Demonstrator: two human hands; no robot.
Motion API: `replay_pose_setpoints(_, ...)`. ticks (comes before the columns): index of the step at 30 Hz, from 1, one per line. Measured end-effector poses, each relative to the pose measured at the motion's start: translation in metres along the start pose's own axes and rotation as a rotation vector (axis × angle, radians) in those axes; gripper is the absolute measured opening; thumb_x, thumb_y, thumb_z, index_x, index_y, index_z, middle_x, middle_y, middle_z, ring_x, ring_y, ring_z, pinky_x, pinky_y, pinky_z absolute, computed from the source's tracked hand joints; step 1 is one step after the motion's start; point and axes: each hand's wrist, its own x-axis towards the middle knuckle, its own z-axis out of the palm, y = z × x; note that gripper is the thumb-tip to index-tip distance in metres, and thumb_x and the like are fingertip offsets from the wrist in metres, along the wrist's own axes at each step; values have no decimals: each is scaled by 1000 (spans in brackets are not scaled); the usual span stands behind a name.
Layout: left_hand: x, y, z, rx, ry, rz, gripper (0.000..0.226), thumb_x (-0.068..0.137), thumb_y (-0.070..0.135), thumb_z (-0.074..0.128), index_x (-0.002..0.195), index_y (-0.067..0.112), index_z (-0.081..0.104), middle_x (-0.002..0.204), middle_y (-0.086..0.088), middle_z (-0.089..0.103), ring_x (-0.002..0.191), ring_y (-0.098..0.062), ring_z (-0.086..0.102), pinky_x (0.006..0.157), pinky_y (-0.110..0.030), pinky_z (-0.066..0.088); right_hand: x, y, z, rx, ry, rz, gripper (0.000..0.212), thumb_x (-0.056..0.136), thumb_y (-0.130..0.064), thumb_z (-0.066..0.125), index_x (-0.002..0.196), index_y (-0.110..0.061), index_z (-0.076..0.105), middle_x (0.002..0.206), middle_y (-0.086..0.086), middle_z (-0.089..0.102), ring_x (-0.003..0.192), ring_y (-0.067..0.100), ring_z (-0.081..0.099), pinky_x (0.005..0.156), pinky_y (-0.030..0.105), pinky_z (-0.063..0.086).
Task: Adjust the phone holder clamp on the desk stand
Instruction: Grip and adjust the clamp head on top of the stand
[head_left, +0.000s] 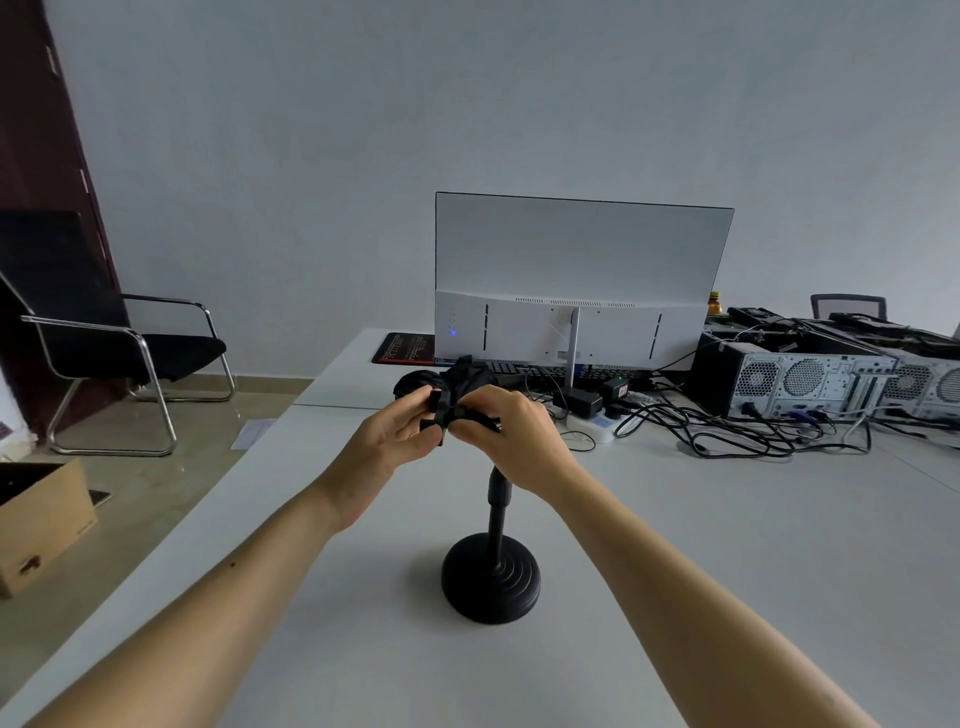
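Your stand (491, 577) sits on the table (727, 571), centre, near you: round black base flat, pole upright, long axis vertical. Clamp (451, 410) is at the pole top, between your hands; most of it is covered, so can't tell which way its face points. A black strip of it runs roughly vertical between your fingertips.

Left hand (387, 441) pinches the clamp's left edge, thumb and fingers closed narrow on it. Right hand (511, 441) wraps over the clamp's right side and top of the pole, fingers curled tight on it.

Behind the clamp: monitor (576, 280), back side toward you, keyboard (524, 370) under it. Power strip (597, 423) and a cable tangle (737, 431) lie just right of your right hand. PC towers (810, 382) on their sides at far right. Chair (130, 358) and cardboard box (44, 525) on the floor, left, well apart from the stand. Table around the base is bare.
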Motion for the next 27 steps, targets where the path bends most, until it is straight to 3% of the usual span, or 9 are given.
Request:
replay_pose_setpoints(3, -1, 2, 2, 4, -1, -10, 50, 84, 31, 68, 129, 40, 50, 129, 18, 63, 124, 1, 52, 86, -13, 49, 2, 0, -2, -44, -50, -19, 25, 93, -33, 56, 91, -12, 70, 81, 4, 72, 72, 20, 61, 68, 37, 48)
replay_pose_setpoints(7, -3, 4, 2, 7, 11, -3, 72, 79, 37, 65, 145, 22, 38, 138, 11, 57, 129, -3, 48, 86, -13, 49, 6, -4, 2, -11, -94, 127, 47, 99, -39, 40, 79, -8, 70, 47, -20, 60, 54, 6, 48, 60, 31, 36)
replay_pose_setpoints(10, -3, 6, 2, 12, 8, -3, 72, 79, 36, 64, 144, 21, 39, 137, 8, 58, 129, -6, 50, 90, -17, 47, 10, -8, 4, 41, -94, 213, 55, 98, -41, 36, 72, -8, 73, 54, -12, 67, 64, 16, 60, 71, 34, 45)
replay_pose_setpoints(14, -2, 7, 3, 18, -7, -1, 50, 84, 28, 67, 132, 32, 52, 127, 10, 65, 116, -2, 57, 84, -11, 47, 19, -10, 6, 61, -71, 361, 53, 90, -38, 41, 57, -12, 73, 30, -11, 49, 45, 13, 40, 54, 30, 34)
replay_pose_setpoints(17, -2, 5, 2, 17, -14, -3, 55, 85, 28, 65, 137, 26, 48, 131, 5, 63, 119, -5, 55, 87, -12, 47, 27, -11, 9, 143, -28, 405, 47, 90, -39, 45, 66, -7, 68, 63, 2, 69, 54, 18, 48, 56, 31, 39)
replay_pose_setpoints(20, -3, 5, 0, 25, -25, -16, 54, 84, 29, 65, 136, 29, 50, 131, 8, 63, 120, -3, 55, 87, -9, 45, 23, -5, 13, 237, 69, 291, 45, 96, -42, 42, 92, -4, 65, 93, 13, 72, 88, 28, 63, 80, 40, 49)
replay_pose_setpoints(22, -2, 4, -1, 40, -32, -21, 51, 85, 31, 67, 133, 32, 52, 131, 11, 63, 123, 1, 53, 93, -13, 44, 15, 0, 13, 328, 102, 194, 31, 94, -39, 49, 102, -14, 65, 98, 5, 73, 97, 21, 65, 86, 39, 50)
replay_pose_setpoints(24, -1, 3, -2, 14, 2, -32, 63, 79, 35, 68, 138, 28, 47, 134, 12, 60, 129, 0, 48, 103, -21, 41, 7, 8, 12, 375, 65, 114, 18, 89, -33, 59, 104, -24, 64, 98, -8, 71, 98, 8, 65, 84, 28, 49)
replay_pose_setpoints(27, -1, 3, -2, 27, -5, -31, 61, 77, 37, 67, 135, 34, 47, 131, 21, 61, 127, 5, 48, 96, -14, 45, -1, 16, 10, 268, 10, 4, 25, 80, -24, 69, 103, -27, 61, 97, -21, 66, 102, -2, 60, 87, 19, 42)
